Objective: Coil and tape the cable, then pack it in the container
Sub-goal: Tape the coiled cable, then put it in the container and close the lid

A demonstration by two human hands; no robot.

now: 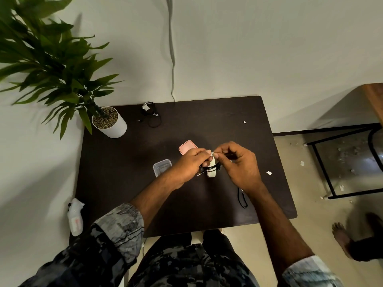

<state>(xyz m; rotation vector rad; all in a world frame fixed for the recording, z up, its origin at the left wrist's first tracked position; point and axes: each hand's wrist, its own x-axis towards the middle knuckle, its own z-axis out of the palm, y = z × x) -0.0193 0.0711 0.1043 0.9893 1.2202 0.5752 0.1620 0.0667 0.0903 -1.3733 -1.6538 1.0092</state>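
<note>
Both hands work above the desk [124, 172]: the left hand [189, 164] has its grip around the coiled cable [209, 168], the right hand [238, 162] pinches the tape [212, 168]. Taping seems in hand; next, wrap it tight, then reach the container [162, 167] just beside.

Dim, soft-focus wide-angle view, edges bowed, with the plant's [51, 59] shadow on the wall.
</note>
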